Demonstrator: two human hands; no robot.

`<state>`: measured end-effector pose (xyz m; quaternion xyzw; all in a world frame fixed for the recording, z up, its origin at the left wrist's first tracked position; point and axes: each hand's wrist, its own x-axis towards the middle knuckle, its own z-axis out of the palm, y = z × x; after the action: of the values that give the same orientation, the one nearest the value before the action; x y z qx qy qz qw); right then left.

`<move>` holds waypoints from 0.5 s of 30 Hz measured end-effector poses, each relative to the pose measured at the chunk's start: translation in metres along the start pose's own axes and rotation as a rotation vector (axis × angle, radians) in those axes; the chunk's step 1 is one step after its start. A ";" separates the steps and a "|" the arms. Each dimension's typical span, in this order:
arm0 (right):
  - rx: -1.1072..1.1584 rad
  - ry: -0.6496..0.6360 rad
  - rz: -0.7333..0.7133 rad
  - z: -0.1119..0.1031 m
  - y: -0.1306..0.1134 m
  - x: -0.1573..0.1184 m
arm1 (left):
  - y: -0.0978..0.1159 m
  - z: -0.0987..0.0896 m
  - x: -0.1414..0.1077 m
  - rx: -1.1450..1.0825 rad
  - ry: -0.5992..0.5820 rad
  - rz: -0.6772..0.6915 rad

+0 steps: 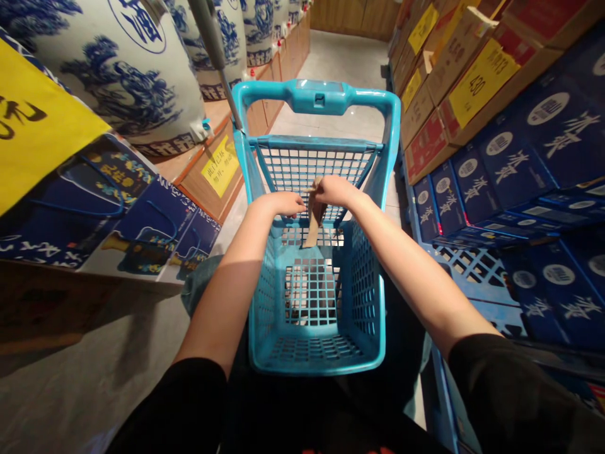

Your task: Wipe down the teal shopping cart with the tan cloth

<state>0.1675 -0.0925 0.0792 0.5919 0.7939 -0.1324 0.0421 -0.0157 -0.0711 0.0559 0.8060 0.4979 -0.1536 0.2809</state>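
Observation:
A blue plastic shopping basket [316,350] with grid walls and a raised handle frame stands in front of me. My right hand [331,191] pinches a strip of brown cardboard [314,224] that hangs down over the inside of the basket. Just left of the strip is my left hand [289,203], its fingers curled and close together; whether they hold anything is too small to tell. Both hands are over the far part of the basket, near its slanted grid panel [314,167].
Large blue-and-white jars [137,75] line a wooden ledge on the left, above dark blue gift boxes [137,233]. Stacked blue boxes [510,170] and brown cartons [444,69] rise on the right. A grey pole [212,38] slants beside the basket handle.

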 end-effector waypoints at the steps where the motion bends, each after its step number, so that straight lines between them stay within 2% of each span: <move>1: -0.021 -0.078 -0.013 0.002 -0.002 0.000 | 0.001 -0.001 -0.001 -0.005 -0.006 -0.017; 3: -0.032 -0.089 -0.024 0.004 -0.005 -0.002 | 0.002 -0.003 -0.002 -0.018 -0.011 -0.042; 6: 0.020 0.085 0.000 0.002 -0.004 -0.005 | 0.005 -0.003 -0.006 -0.014 0.003 -0.037; 9: 0.070 0.198 0.024 -0.002 -0.001 -0.006 | 0.007 -0.003 -0.009 0.013 0.008 -0.005; 11: 0.073 0.216 0.021 -0.003 0.001 -0.006 | 0.007 -0.003 -0.009 0.022 0.001 -0.005; 15: 0.026 0.152 -0.012 -0.001 -0.001 -0.004 | 0.005 -0.005 -0.005 0.020 -0.007 -0.015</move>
<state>0.1684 -0.0965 0.0814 0.5962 0.7964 -0.0977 -0.0271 -0.0141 -0.0739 0.0638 0.8045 0.5013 -0.1635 0.2735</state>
